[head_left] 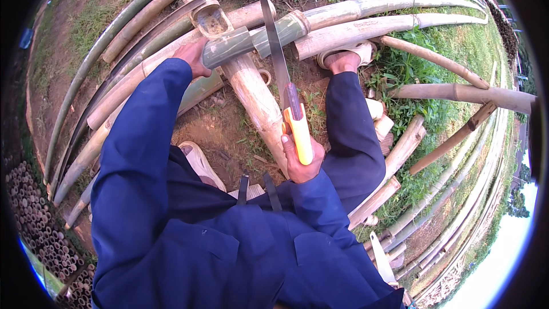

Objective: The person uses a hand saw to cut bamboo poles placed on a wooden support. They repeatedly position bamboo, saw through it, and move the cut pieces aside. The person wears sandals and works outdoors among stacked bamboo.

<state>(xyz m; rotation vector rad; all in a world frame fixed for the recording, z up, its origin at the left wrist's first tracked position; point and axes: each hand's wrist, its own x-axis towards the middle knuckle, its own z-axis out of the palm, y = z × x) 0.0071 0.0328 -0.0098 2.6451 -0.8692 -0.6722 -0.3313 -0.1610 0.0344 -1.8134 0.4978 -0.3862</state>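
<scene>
My right hand [303,160] is wrapped around the yellow-orange handle of a handsaw [278,60], whose long blade points away from me. The blade lies across a green bamboo piece [289,31]; whether its teeth are in the wall I cannot tell. Left of the blade, a short green bamboo section [227,48] meets that piece at a dark, slightly stepped line. Closed around this section's left end is my left hand [193,57]. Beneath it, a thick pale bamboo log [254,100] slopes down toward me between my legs.
Long bamboo poles [366,8] fan out beyond my hands. A cut bamboo piece with an open hollow [211,20] sits by my left hand. At right, pole supports [452,94] stand in grass; a second saw [380,257] lies lower right. Bamboo ends [40,212] are stacked far left.
</scene>
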